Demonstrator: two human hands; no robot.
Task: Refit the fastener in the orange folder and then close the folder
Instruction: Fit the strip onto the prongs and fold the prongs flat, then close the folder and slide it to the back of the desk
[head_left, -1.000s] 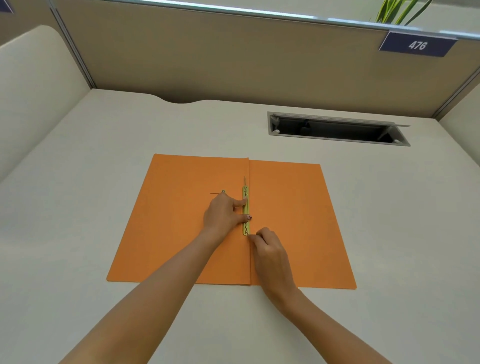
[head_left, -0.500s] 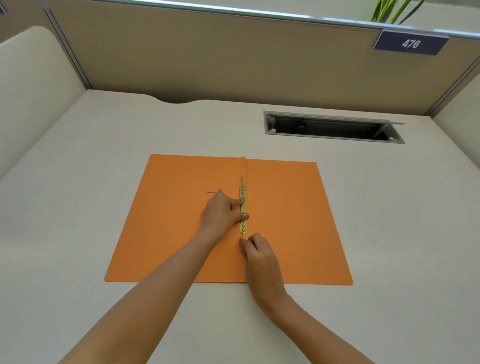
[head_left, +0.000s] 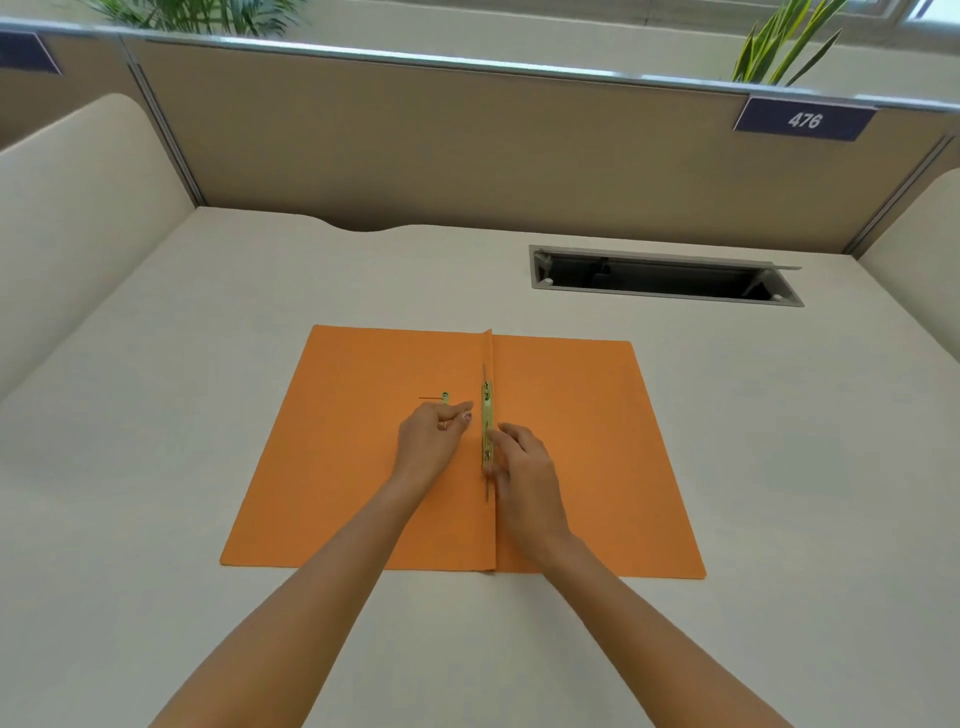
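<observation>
Evidently mid-refit: right hand (head_left: 522, 467) presses the yellow-green metal fastener strip (head_left: 487, 415) at the open orange card folder's (head_left: 582, 441) centre fold; left hand (head_left: 431, 441) rests loosely curled, empty. Next, probably: flatten prongs.

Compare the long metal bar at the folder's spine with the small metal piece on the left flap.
The fastener bar is long and runs along the spine; the small metal piece is short, with a thin prong pointing left across the flap. The right hand touches the bar's lower part; the small piece lies unheld just beyond the left hand. Both are brass-coloured and lie on the open orange folder.
</observation>
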